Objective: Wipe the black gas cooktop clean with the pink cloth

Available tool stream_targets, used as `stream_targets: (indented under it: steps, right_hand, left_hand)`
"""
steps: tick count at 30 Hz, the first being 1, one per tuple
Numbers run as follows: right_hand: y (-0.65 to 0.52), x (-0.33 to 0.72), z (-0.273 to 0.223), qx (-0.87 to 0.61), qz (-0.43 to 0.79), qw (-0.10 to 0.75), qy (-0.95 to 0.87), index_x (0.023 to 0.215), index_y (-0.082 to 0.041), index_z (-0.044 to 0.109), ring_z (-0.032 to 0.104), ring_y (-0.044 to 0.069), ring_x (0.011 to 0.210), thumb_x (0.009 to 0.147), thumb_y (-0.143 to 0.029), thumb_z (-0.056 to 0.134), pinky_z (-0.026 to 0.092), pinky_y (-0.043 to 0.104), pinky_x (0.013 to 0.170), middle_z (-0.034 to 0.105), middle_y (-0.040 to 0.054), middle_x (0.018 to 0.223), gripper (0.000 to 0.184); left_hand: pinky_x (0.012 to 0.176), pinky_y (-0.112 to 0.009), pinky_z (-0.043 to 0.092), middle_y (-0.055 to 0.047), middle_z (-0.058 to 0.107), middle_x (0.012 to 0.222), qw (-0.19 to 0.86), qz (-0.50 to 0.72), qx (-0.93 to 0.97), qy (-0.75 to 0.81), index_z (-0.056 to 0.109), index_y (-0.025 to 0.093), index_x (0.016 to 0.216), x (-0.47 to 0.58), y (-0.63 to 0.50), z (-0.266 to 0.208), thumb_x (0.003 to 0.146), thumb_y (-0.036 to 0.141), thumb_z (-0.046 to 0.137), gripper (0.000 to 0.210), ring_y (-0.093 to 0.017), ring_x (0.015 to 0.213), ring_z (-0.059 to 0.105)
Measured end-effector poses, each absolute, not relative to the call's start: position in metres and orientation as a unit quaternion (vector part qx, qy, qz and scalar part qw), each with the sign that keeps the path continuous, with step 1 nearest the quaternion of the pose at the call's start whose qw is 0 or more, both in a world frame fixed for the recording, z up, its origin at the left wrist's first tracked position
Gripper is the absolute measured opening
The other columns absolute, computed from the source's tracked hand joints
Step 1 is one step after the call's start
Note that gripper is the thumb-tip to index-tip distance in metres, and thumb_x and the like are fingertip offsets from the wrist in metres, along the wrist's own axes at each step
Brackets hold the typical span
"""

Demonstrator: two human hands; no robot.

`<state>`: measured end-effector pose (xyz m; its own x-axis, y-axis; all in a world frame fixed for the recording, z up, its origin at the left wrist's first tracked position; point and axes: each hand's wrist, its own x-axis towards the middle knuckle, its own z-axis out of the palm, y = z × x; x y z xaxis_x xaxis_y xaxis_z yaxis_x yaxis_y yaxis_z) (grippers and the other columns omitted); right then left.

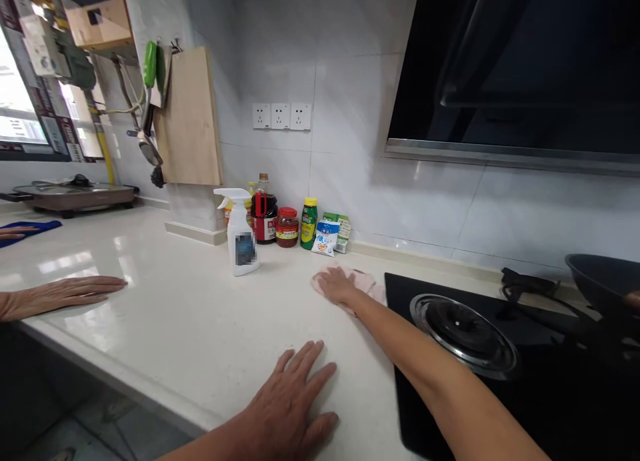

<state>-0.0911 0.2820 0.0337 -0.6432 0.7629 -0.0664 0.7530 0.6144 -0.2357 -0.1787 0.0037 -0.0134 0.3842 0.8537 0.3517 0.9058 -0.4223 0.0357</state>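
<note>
My left hand (293, 407) lies on the white countertop (190, 341) near its front edge, with fingers spread and nothing in them. My right hand (337, 286) reaches forward and presses a pale pink cloth (367, 284) onto the counter, just left of the black gas stove (405, 314). Beyond the cloth stand a small white-and-blue packet (326, 239) and a green bottle with a yellow cap (309, 224). A white spray bottle (243, 237) stands upright to the left of my right hand, apart from it.
A co-worker's hand (75, 291) rests flat at the left, with another on a blue cloth (45, 229). A red-lidded jar (287, 227) and a dark sauce bottle (264, 211) stand by the wall. A wok (607, 281) sits at right, below the range hood (515, 74).
</note>
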Motion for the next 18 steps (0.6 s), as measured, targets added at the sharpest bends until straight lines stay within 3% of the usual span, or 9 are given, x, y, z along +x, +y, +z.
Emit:
stream_targets:
  steps: [4,9,14,18]
  right_hand:
    - [0.214,-0.112,0.042,-0.321,0.144,0.001,-0.936,0.151,-0.041,0.035,0.004,0.030,0.154,0.101,-0.055,0.017,0.003,0.070,0.116,0.015,-0.0002,0.168,0.055]
    - [0.146,-0.080,0.051,-0.275,0.156,-0.016,-0.949,0.155,-0.034,0.030,0.000,0.037,0.153,0.097,-0.060,0.035,0.002,0.073,0.114,0.010,0.0072,0.169,0.064]
    - [0.095,-0.025,0.039,-0.246,0.178,0.014,-0.953,0.159,-0.038,0.012,-0.002,0.038,0.153,0.098,-0.051,0.039,-0.003,0.078,0.110,0.007,0.0066,0.169,0.068]
    - [0.059,0.014,0.035,-0.212,0.254,0.081,-0.940,0.160,-0.026,0.005,0.006,0.031,0.154,0.100,-0.046,0.037,-0.001,0.069,0.118,0.013,0.0132,0.167,0.072]
  left_hand:
    - [0.112,-0.063,0.038,-0.018,0.014,0.167,0.155,-0.219,-0.806,-0.528,0.021,0.025,0.160,-0.176,0.005,-0.011,0.098,0.041,0.053,0.071,-0.040,0.151,0.020]
    - [0.116,-0.062,0.030,-0.014,0.005,0.169,0.227,-0.279,-0.773,-0.523,0.019,0.027,0.160,-0.173,0.000,-0.004,0.098,0.038,0.052,0.071,-0.040,0.153,0.011]
    - [0.116,-0.053,0.034,-0.014,0.024,0.165,0.213,-0.290,-0.774,-0.521,0.014,0.027,0.161,-0.178,0.002,-0.005,0.101,0.042,0.047,0.070,-0.034,0.151,0.025]
    - [0.110,-0.037,0.045,-0.008,0.052,0.150,0.167,-0.280,-0.810,-0.487,0.015,0.028,0.160,-0.183,0.005,-0.008,0.104,0.042,0.043,0.065,-0.022,0.134,0.052]
